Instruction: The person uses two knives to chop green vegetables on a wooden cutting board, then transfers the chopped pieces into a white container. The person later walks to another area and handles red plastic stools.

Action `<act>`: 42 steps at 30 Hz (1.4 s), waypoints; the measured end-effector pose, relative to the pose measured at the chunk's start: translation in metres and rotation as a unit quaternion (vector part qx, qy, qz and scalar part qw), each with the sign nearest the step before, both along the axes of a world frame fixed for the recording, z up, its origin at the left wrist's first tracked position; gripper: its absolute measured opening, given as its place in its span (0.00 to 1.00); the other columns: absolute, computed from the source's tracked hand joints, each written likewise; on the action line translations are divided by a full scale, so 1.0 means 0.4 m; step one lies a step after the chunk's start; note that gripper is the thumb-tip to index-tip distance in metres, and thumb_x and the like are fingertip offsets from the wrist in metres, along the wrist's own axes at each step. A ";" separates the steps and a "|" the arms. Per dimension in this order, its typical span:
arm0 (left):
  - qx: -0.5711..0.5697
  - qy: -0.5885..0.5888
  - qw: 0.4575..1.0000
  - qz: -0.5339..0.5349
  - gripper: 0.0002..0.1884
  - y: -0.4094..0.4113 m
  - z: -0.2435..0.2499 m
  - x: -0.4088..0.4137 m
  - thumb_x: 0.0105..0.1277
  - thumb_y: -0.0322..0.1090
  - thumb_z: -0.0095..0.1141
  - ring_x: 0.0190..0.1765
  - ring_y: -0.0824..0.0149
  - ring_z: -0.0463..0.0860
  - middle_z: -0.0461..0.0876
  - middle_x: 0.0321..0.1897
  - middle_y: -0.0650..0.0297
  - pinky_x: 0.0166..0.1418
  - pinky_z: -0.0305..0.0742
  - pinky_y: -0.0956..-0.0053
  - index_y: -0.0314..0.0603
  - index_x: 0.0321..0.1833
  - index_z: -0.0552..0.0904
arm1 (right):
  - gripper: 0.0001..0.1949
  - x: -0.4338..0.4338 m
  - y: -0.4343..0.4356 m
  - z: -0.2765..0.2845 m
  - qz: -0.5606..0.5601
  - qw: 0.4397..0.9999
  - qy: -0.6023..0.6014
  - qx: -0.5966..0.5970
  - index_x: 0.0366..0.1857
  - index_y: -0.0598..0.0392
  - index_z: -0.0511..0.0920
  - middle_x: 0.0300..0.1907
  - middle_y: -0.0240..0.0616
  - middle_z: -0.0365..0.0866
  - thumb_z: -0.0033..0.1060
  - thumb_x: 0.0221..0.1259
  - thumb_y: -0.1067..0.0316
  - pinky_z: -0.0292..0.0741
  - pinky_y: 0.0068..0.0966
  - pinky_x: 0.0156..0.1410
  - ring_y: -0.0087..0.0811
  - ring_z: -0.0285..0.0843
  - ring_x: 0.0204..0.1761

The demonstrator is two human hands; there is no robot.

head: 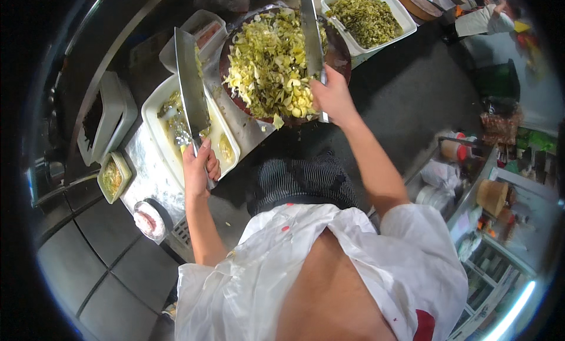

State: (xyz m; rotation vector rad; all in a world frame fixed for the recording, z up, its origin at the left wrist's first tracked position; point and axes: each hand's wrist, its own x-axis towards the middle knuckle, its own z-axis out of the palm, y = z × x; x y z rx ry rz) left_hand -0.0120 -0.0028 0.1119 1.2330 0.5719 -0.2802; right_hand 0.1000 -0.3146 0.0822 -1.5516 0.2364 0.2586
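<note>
My left hand (201, 166) grips the handle of a cleaver (190, 85), its broad blade raised over a white tub (235, 153) that holds liquid and some greens. Bits of greens cling to that blade. A second cleaver (312, 40) is in my right hand (334, 96), its blade at the right side of a heap of chopped leafy greens (273, 67). The heap lies on a round dark chopping board (342, 54). Whether the right blade touches the board cannot be told.
A white tub (408, 27) of finely chopped greens (366, 20) stands right of the board. A translucent container (176, 49) sits behind, and a small tub of shreds (112, 177) and a bowl (150, 221) at the left. Another person's white sleeve (474, 22) shows at upper right.
</note>
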 end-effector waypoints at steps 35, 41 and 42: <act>-0.052 -0.011 0.961 0.272 0.14 -0.371 0.003 -0.350 0.77 0.44 0.54 0.12 0.76 0.62 0.63 0.13 0.70 0.16 0.56 0.77 0.46 0.34 0.70 | 0.26 0.514 -0.306 -0.024 0.608 0.693 -0.241 -0.302 0.63 0.57 0.76 0.41 0.54 0.86 0.57 0.57 0.70 0.79 0.34 0.53 0.39 0.83 0.41; -0.070 -0.021 0.960 0.270 0.16 -0.422 -0.034 -0.343 0.78 0.47 0.52 0.12 0.76 0.63 0.63 0.13 0.70 0.15 0.58 0.77 0.46 0.34 0.69 | 0.25 0.308 -0.356 0.021 0.550 0.786 -0.068 -0.275 0.63 0.54 0.77 0.31 0.39 0.83 0.57 0.59 0.71 0.78 0.34 0.42 0.31 0.79 0.33; -0.079 -0.027 0.961 0.263 0.17 -0.421 -0.043 -0.325 0.78 0.48 0.52 0.12 0.76 0.63 0.63 0.13 0.70 0.15 0.58 0.78 0.46 0.34 0.69 | 0.26 0.255 -0.398 -0.047 0.535 0.795 -0.183 -0.220 0.65 0.53 0.76 0.32 0.44 0.83 0.57 0.58 0.71 0.78 0.35 0.44 0.33 0.79 0.33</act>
